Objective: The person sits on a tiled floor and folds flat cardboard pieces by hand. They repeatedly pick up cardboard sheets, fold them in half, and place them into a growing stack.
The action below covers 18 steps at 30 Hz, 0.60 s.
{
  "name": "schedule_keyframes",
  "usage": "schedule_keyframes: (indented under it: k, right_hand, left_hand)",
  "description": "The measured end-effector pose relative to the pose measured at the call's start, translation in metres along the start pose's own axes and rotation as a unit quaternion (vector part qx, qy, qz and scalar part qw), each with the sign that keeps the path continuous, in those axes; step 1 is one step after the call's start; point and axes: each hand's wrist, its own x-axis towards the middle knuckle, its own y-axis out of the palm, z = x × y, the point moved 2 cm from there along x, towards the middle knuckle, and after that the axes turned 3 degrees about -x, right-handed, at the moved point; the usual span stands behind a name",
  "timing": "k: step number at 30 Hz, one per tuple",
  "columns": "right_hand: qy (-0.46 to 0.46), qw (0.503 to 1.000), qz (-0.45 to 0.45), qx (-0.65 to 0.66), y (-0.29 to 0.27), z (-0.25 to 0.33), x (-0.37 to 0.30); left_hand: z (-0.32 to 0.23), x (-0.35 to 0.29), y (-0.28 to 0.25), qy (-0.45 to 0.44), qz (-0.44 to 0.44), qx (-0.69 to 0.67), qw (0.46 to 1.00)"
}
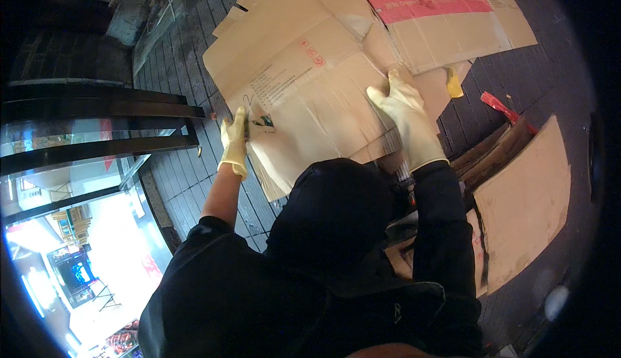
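A brown flattened cardboard box [301, 109] with printed marks and a small dark-and-green patch lies tilted in front of me. My left hand [234, 141], in a pale yellow rubber glove, is closed on its left edge. On the right side of the same sheet is my right hand [409, 117], gloved alike, with thumb and forefinger spread over the cardboard. Its other fingers are partly hidden. Beyond it, another flattened box [446, 18] with a red band overlaps the far right corner.
Folded cardboard pieces [527, 199] lean at my right. A red strip [508, 107] and a yellow scrap [455, 83] lie near them. At my left stands a dark-framed glass door [97, 147], with a brightly lit room behind it. Dark paving [184, 41] surrounds the boxes.
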Motion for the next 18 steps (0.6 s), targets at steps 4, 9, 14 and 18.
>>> schedule_keyframes:
  k: [4, 9, 14, 18]
  right_hand:
    - [-0.003, 0.995, 0.034, 0.091, 0.018, -0.012, -0.011]
    - [-0.051, 0.978, 0.190, 0.070, 0.054, -0.046, -0.040]
    - [0.029, 0.970, 0.240, 0.005, 0.080, -0.065, -0.044]
    - [-0.004, 0.980, 0.178, 0.087, 0.050, -0.069, -0.052]
  left_hand:
    - [0.005, 0.024, -0.010, -0.040, 0.083, -0.048, 0.995]
    - [-0.006, 0.047, 0.000, -0.076, 0.080, -0.020, 0.994]
    - [-0.011, 0.043, 0.036, -0.010, 0.110, 0.005, 0.994]
    - [-0.014, 0.039, 0.039, -0.026, 0.083, -0.083, 0.993]
